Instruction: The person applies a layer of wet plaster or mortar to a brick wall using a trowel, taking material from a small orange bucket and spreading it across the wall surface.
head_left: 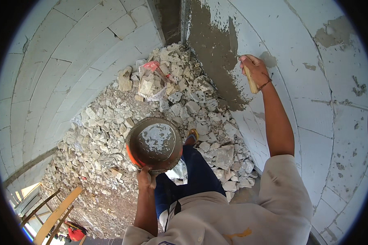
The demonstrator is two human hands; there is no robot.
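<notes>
My left hand (146, 178) grips the near rim of an orange bowl (131, 152), which is coated in grey mortar and holds a wet, whitish-grey residue at its bottom. Out to the right, my right hand (255, 70) is closed around the wooden handle of a trowel (250, 81). The trowel's grey blade lies close to the wall, and its outline is hard to separate from the plaster. Beside that hand, a patch of wet grey mortar (216, 53) covers part of the white block wall (282, 61), with ragged edges.
Broken masonry rubble (106, 134) spreads over the ground, with a torn plastic bag (151, 83) on the heap. Another block wall (69, 49) rises at left. Wooden planks (59, 214) lean at lower left, near a person in red (75, 232). My sandalled foot (191, 136) stands on rubble.
</notes>
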